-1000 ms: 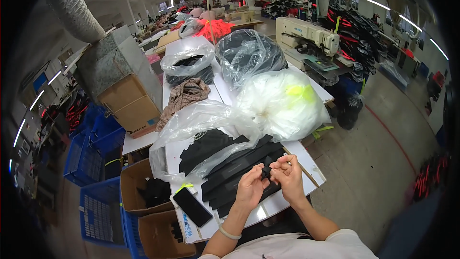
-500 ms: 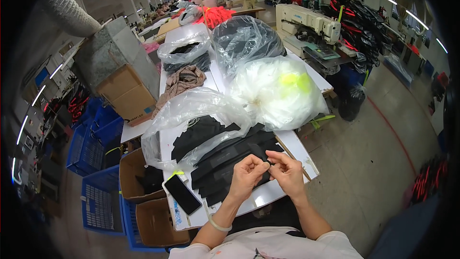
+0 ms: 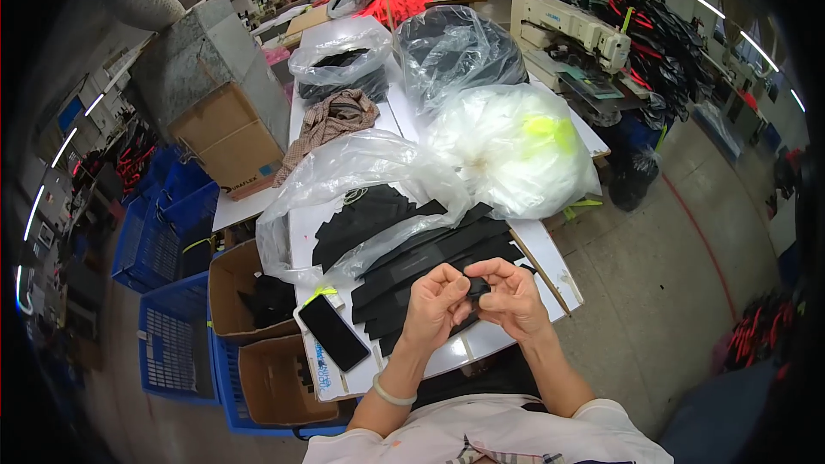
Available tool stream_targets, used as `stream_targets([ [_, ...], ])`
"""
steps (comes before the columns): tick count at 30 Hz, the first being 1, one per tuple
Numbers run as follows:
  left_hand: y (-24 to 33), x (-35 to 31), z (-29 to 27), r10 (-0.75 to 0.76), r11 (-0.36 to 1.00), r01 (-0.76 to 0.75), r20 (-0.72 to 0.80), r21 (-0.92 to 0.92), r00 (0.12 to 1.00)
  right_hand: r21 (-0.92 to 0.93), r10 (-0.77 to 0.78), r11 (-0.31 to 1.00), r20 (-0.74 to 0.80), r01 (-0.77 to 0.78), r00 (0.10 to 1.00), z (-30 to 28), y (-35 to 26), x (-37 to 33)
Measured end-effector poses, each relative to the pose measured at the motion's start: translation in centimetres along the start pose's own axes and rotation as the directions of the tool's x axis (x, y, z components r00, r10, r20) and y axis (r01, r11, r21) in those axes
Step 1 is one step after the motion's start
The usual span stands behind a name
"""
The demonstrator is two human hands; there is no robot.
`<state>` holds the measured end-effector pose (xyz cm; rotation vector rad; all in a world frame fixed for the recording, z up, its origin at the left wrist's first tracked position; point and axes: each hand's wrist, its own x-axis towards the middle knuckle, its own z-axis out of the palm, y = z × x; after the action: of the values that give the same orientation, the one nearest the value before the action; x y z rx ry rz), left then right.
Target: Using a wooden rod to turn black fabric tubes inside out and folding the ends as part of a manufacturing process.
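My left hand (image 3: 436, 305) and my right hand (image 3: 514, 302) meet above the near edge of the white table (image 3: 550, 249), fingertips pinched close together. Between them is a small black piece of fabric (image 3: 476, 289), mostly covered by the fingers, so its shape is unclear. Just beyond the hands lie overlapping flat black fabric strips (image 3: 404, 279). Farther left, more black pieces (image 3: 369, 219) sit in the mouth of an opened clear plastic bag (image 3: 344, 155). A dark-screened phone (image 3: 333, 332) rests at the table's left edge, beside my left wrist.
A stuffed white bag (image 3: 507, 159) and a clear bag of dark goods (image 3: 460, 51) stand farther back, with a sewing machine (image 3: 571, 26) to their right. Brown checked cloth (image 3: 331, 125) lies at left. Cardboard boxes (image 3: 279, 378) and blue crates (image 3: 176, 344) stand left of the table.
The view has shifted slightly. Both hands have turned, with the right fingers now reaching across toward the left thumb, and more of the black piece shows between them.
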<state>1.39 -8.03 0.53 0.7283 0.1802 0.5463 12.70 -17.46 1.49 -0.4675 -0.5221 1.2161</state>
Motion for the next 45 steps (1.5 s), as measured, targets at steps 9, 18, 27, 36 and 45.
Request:
stream_targets([
  [9,0.5,-1.3,-1.6,-0.064,0.997,0.070,0.138,-0.043,0.988,-0.069,0.198,0.979,0.074,-0.193,0.977,0.1,0.4,-0.7],
  [18,0.3,-0.5,-2.4,-0.125,0.990,0.128,0.049,-0.063,0.991,0.049,0.213,0.977,-0.146,-0.208,0.966,-2.1,0.9,1.3],
  [27,-0.5,-1.3,-3.4,-0.220,0.966,0.229,0.092,-0.116,0.971,-0.458,0.078,0.876,-0.170,-0.149,0.982,-1.1,0.8,-1.9],
  [36,-1.5,-3.1,-2.5,0.341,0.747,-0.334,0.099,0.575,0.935,-0.144,-0.004,0.989,-0.326,-0.045,0.945,-1.4,1.7,-2.2],
  [45,-3.5,-2.0,-2.8,0.624,0.041,-0.451,0.330,0.892,0.708,-0.548,-0.208,0.836,-0.324,-0.004,0.923,-0.4,2.0,-2.3],
])
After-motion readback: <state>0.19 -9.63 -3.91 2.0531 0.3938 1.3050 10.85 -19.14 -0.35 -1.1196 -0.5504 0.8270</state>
